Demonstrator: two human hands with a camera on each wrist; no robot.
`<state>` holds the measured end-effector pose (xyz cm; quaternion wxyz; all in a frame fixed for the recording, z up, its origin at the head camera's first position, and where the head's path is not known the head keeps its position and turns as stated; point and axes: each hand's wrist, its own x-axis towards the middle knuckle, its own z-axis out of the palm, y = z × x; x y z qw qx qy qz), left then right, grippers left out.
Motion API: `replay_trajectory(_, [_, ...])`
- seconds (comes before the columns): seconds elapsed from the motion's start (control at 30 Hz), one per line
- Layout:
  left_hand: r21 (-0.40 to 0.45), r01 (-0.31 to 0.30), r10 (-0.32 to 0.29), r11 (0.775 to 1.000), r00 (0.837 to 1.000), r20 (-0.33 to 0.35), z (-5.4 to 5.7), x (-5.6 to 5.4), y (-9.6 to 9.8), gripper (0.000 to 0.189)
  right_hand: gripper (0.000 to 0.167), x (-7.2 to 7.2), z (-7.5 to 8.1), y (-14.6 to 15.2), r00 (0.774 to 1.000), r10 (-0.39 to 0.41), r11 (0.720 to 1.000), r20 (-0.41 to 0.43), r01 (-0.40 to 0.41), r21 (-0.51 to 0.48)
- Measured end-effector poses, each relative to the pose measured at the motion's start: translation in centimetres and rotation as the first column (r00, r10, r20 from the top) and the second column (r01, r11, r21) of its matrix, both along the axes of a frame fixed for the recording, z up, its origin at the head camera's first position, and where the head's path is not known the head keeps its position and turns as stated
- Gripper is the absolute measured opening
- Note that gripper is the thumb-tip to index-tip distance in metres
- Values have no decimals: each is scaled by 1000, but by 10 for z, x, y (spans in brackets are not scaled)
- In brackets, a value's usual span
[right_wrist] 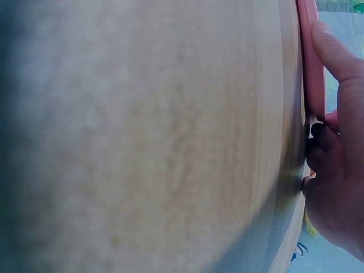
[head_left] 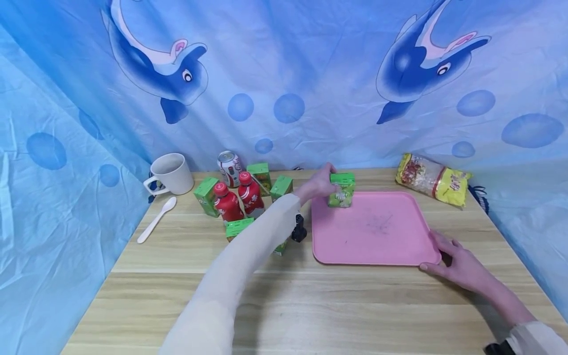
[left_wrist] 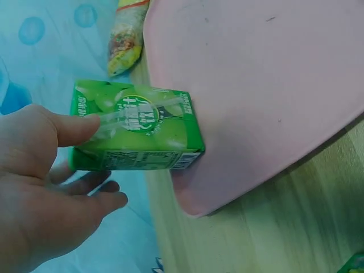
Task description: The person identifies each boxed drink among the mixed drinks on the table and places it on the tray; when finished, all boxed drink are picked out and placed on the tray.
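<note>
My left hand point(head_left: 318, 185) reaches to the far left corner of the pink tray point(head_left: 372, 234). It holds a green juice box point(head_left: 341, 191), which stands upright at that corner. In the left wrist view the thumb lies on the printed front of the juice box point(left_wrist: 136, 116), over the straw, and the fingers are partly hidden behind it. My right hand point(head_left: 463, 266) grips the tray's near right corner, thumb along the near edge and fingers at the right side. The right wrist view shows the thumb against the pink rim point(right_wrist: 314, 62).
Left of the tray stand several green juice boxes point(head_left: 206, 196), two red bottles point(head_left: 228, 203) and a can point(head_left: 230, 170). A white mug point(head_left: 172, 173) and a white spoon point(head_left: 156, 220) are at the far left. A yellow food packet point(head_left: 432, 180) lies at the back right.
</note>
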<state>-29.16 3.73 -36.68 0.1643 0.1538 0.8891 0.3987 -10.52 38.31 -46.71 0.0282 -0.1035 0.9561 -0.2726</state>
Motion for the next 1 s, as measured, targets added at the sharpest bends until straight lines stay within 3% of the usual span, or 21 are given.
replay_trajectory(0.07, [-20, -1, 0, 1000, 1000, -13, 5, 2, -1, 64, 99, 0, 0, 0, 1000, -3, 1000, 12, 3, -2])
replay_trajectory(0.17, [-50, 0, -4, 999, 996, -91, 17, 9, -3, 71, 99, -1, 1, 0, 1000, -5, 1000, 17, 5, -9])
replay_trajectory(0.3, [-34, 24, -31, 999, 973, -227, 41, 30, -17, 66, 98, -2, 1, -1, 1000, 3, 1000, 4, -3, -16])
replay_trajectory(0.43, [46, 78, -59, 996, 946, -319, 62, 58, -49, 56, 97, -3, -1, -1, 1000, 12, 1000, -16, -12, -19])
replay_trajectory(0.57, [154, 81, -12, 985, 915, -404, 76, 84, -90, 45, 99, -2, -1, 0, 1000, 0, 1000, 5, 0, -15])
replay_trajectory(0.67, [270, 70, 69, 960, 878, -474, 86, 99, -122, 37, 101, 0, 1, 1, 999, -16, 1000, 40, 16, -3])
replay_trajectory(0.73, [339, 58, 137, 939, 841, -523, 93, 108, -143, 34, 101, 0, 1, 1, 999, -21, 1000, 50, 21, 4])
replay_trajectory(0.8, [397, 21, 226, 917, 793, -566, 99, 114, -165, 32, 102, 1, 2, 1, 998, -27, 1000, 55, 26, 16])
replay_trajectory(0.9, [452, -105, 369, 886, 752, -546, 103, 122, -200, 32, 103, 0, 2, 1, 998, -24, 1000, 58, 23, 17])
replay_trajectory(1.0, [450, -295, 506, 843, 721, -473, 96, 125, -233, 34, 103, 0, 2, 1, 998, -23, 1000, 55, 22, 13])
